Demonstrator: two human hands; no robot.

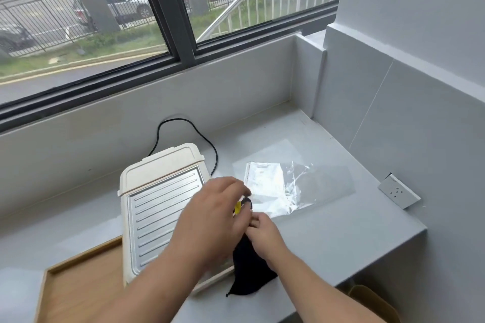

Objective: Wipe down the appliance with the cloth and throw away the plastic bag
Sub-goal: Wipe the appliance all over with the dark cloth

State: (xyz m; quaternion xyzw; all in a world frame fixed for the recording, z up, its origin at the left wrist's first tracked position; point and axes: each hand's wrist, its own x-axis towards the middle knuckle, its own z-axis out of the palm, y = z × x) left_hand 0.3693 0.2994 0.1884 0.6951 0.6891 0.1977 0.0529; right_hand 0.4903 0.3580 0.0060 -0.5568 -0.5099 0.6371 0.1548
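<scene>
Cloth [250, 267], one piece and black, hangs between my two hands above the counter's [341, 238] front edge, its lower end draping over the appliance's near right corner. My right hand [262, 233] pinches its upper part with closed fingers. My left hand [210, 223] is curled over the top of it, and a small yellow tag [237, 208] shows just past the knuckles; I take that hand to be gripping the cloth too, though its fingers are blurred.

Just left of the cloth I see one appliance [162, 207], cream with a ribbed metal top, lying partly on a wooden tray [78, 286] and partly on the counter. I can't see anything else in the tray. One black cord [207, 144] loops behind the appliance.

One clear plastic bag [278, 186] lies flat on the counter beyond my hands, to the right of the appliance and apart from it. I can't tell whether anything is inside. One wall socket [399, 191] sits at the far right.
</scene>
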